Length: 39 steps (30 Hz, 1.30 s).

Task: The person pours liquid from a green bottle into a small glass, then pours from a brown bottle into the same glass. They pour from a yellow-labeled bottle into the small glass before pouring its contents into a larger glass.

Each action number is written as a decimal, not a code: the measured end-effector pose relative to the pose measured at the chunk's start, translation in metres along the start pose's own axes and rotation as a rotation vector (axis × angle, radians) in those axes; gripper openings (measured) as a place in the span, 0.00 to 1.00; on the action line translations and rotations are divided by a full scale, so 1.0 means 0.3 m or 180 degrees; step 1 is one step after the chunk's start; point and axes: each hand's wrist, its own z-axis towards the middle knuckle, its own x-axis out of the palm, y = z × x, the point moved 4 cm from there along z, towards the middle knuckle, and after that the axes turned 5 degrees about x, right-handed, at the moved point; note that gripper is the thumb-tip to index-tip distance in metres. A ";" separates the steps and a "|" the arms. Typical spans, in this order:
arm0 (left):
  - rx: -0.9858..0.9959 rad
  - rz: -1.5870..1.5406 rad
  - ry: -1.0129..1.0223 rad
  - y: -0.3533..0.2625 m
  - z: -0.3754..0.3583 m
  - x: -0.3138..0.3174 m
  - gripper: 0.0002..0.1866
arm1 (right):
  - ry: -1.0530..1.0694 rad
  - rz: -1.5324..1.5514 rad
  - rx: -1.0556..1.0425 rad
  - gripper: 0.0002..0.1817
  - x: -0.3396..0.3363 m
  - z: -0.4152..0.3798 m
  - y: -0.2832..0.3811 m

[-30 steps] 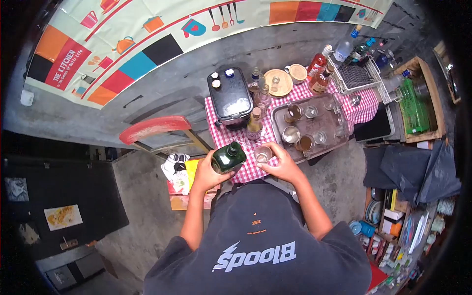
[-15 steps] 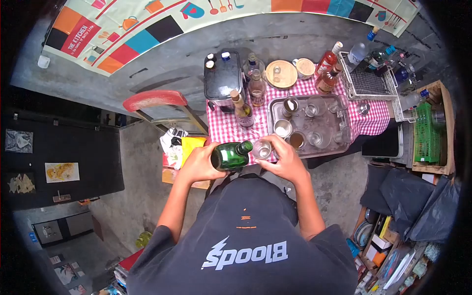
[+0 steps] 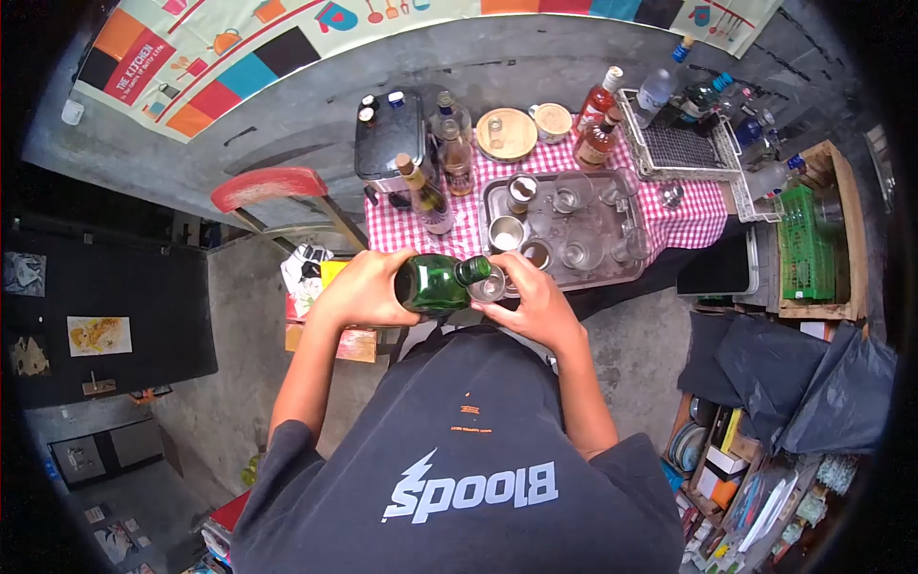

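Note:
My left hand (image 3: 368,290) is wrapped round the body of a green glass bottle (image 3: 433,285), which lies tilted with its neck toward the right. The bottle's mouth is at the rim of a small clear glass (image 3: 490,285). Thumb and fingers of my right hand (image 3: 535,304) hold that glass from the right. Just beyond the hands stands a grey tray (image 3: 598,279) with a metal cup (image 3: 506,232), a cup of dark contents (image 3: 536,253) and several clear glasses. Whether liquid is flowing cannot be made out.
On the checkered tablecloth (image 3: 385,230) stand a corked bottle (image 3: 427,199), a black-lidded box (image 3: 390,139), a wooden plate (image 3: 507,134), a red bottle (image 3: 598,99) and a wire rack (image 3: 684,153). A red-topped chair (image 3: 268,184) is at left, a green crate (image 3: 808,244) at right.
The bottle's neck has moved closer to the small glass and now meets its rim. The whole view has shifted, so the table things appear farther left.

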 end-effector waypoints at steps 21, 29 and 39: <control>0.0122 0.0765 0.0782 -0.120 0.108 -0.008 0.37 | -0.0215 -0.0003 0.0173 0.30 -0.088 -0.066 -0.049; 0.0036 0.0790 0.0850 -0.117 0.097 -0.024 0.34 | 0.0000 0.0134 0.0198 0.28 -0.052 -0.042 -0.060; -0.0012 0.0755 0.0906 -0.105 0.098 -0.023 0.35 | 0.0190 0.0170 0.0344 0.27 -0.029 -0.018 -0.074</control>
